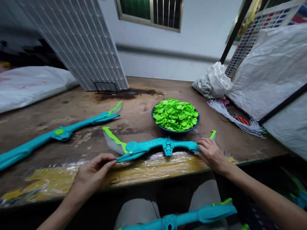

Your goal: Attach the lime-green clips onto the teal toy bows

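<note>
A teal toy bow [153,144] with green and clear tips lies across the front of the table before me. My left hand [92,172] pinches its pointed left end between thumb and fingers. Over the bow's right end, my right hand [211,153] is closed and hides part of it. Just behind the bow stands a dark bowl [163,129] heaped with small green plastic pieces [176,113]. A second teal toy bow [79,125], with a green piece at its middle, lies to the left. Another teal bow [184,218] rests by my legs, below the table edge.
Yellow tape [153,167] covers the table's front edge. A white grooved panel [96,48] stands at the back left. At the right are a white plastic bag [213,81], a bundle of white ties [230,116], orange-handled pliers [241,120] and a large white sack [275,70].
</note>
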Motion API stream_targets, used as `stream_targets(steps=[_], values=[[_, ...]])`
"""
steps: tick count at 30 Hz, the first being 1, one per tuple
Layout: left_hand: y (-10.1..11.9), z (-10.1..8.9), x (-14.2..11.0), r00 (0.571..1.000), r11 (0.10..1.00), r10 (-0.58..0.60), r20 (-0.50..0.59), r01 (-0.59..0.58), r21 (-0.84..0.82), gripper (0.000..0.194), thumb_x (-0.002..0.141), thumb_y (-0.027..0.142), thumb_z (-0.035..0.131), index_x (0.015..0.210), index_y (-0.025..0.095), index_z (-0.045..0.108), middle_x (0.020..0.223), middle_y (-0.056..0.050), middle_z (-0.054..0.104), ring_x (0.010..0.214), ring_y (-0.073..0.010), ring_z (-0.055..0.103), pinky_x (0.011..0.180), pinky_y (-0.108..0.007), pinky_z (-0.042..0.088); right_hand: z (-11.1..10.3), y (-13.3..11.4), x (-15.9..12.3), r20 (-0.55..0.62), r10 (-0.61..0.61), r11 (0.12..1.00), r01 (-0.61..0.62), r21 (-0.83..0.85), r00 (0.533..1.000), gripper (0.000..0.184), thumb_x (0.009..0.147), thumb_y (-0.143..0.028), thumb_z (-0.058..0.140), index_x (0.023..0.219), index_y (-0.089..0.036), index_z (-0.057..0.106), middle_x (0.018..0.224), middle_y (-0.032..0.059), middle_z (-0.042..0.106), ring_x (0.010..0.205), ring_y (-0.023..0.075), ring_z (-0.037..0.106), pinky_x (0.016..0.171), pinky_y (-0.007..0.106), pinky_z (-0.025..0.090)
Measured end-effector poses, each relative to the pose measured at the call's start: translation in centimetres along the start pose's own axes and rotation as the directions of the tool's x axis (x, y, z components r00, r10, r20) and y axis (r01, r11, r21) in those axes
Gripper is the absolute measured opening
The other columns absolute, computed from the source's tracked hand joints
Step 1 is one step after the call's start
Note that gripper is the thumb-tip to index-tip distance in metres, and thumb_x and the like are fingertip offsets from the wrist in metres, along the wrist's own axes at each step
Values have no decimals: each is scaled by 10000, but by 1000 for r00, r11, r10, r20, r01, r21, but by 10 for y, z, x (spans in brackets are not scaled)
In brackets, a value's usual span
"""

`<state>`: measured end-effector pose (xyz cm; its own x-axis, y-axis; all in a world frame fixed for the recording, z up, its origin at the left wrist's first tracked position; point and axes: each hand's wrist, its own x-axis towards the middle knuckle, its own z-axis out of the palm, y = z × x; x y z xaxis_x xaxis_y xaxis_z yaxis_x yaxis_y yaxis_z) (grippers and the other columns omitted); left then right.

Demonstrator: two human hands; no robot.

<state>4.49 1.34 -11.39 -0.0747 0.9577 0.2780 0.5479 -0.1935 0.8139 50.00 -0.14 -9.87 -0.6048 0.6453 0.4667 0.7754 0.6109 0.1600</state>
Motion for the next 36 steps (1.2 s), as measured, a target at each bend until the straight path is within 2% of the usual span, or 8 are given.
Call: stream_targets(steps=[4, 7, 11, 14, 20, 26, 32, 36], values=[[-16, 1, -3, 998, 992, 41, 49, -47, 114, 265, 893, 516, 708, 826, 261, 740, 836, 54, 744, 794, -215, 710, 737, -255, 585, -3, 5, 64, -86, 86, 980, -69, 188, 993, 222, 1086, -212, 452, 1055, -153, 664, 1026, 115, 675, 942, 234, 610, 842, 356, 505], [-15, 5, -3, 975, 960, 223, -14, -217, 175, 165, 958, 389, 645, 926, 246, 720, 934, 21, 732, 877, -218, 698, 809, -276, 552, 9, 20, 120, -78, 189, 966, -171, 195, 979, 227, 1067, -189, 472, 1032, -149, 692, 1004, 113, 666, 953, 237, 619, 845, 336, 492], [4, 18, -4, 847, 828, 532, 12, -523, 201, 116, 1026, 268, 587, 979, 213, 678, 980, -33, 689, 932, -217, 662, 863, -321, 506, 33, 44, 169, 8, 271, 962, -271, 25, 962, 223, 1000, -126, 534, 1116, -132, 724, 1080, 149, 643, 1040, 289, 585, 859, 367, 469], [21, 32, -5, 785, 760, 612, 95, -618, 202, 119, 1050, 184, 538, 1004, 190, 648, 1028, -59, 672, 1004, -227, 637, 933, -364, 484, 45, 53, 182, 58, 228, 974, -227, -27, 972, 152, 969, -146, 589, 1025, -146, 731, 1084, 146, 630, 1030, 293, 570, 849, 363, 450], [34, 74, 8, 711, 667, 633, 306, -701, 250, 120, 1041, 148, 513, 1093, 134, 621, 1233, -144, 635, 1213, -306, 560, 1126, -548, 420, 53, 68, 181, -8, 235, 972, -235, 1, 972, 121, 988, -168, 534, 963, -148, 651, 1069, 147, 648, 993, 279, 611, 811, 343, 456], [54, 110, 32, 738, 679, 327, 591, -618, 396, 216, 1007, 172, 649, 1205, 87, 632, 1327, -180, 598, 1227, -336, 567, 1089, -499, 477, 38, 42, 162, -360, 335, 905, -191, 379, 871, 129, 968, -268, 577, 873, -187, 609, 846, 60, 659, 765, 205, 621, 744, 316, 485], [57, 112, 27, 733, 718, 256, 630, -581, 384, 255, 1063, 110, 548, 1301, 139, 633, 1364, -125, 592, 1207, -282, 580, 1037, -426, 494, 31, -42, 94, 111, 516, 439, -374, 817, 849, 160, 948, -342, 677, 935, -184, 694, 790, 15, 699, 672, 160, 645, 647, 269, 520], [52, 109, 15, 732, 683, 281, 621, -607, 407, 263, 1058, 119, 563, 1308, 153, 639, 1361, -125, 597, 1185, -286, 586, 993, -421, 503, 42, -64, 65, 55, 469, 494, -314, 811, 881, 79, 954, -263, 683, 936, -197, 721, 887, 33, 720, 790, 168, 676, 735, 273, 557]])
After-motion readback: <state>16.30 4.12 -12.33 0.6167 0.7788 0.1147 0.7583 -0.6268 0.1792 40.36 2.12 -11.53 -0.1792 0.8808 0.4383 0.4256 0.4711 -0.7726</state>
